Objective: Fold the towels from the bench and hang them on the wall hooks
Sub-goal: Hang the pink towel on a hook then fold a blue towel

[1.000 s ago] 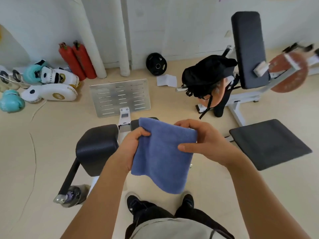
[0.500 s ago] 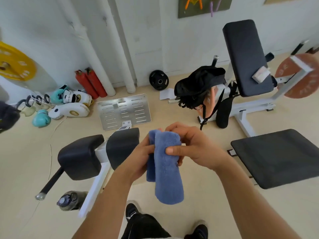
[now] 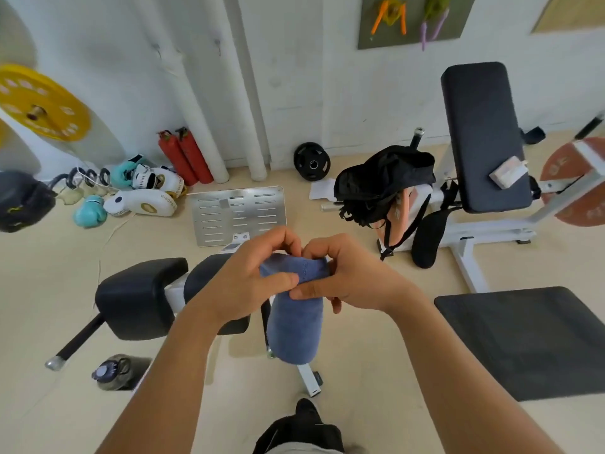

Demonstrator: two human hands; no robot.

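A blue towel (image 3: 294,326), folded into a narrow strip, hangs down in front of me. My left hand (image 3: 252,276) and my right hand (image 3: 343,276) both pinch its top edge, thumbs meeting over the fold. Below and behind the towel stands a black padded bench (image 3: 137,296) with a white frame. Two small hooks (image 3: 217,44) stick out of the white wall above the pipes.
Red extinguishers (image 3: 185,155), boxing gloves (image 3: 144,194) and a metal plate (image 3: 239,214) lie by the wall. A black bag (image 3: 383,181) sits on another bench (image 3: 484,136) at right. A dark mat (image 3: 530,339) lies on the floor, a bottle (image 3: 113,371) at lower left.
The open towel was folded in half into a narrow strip. Both hands closed together at its top edge, and my view tilted up toward the wall.
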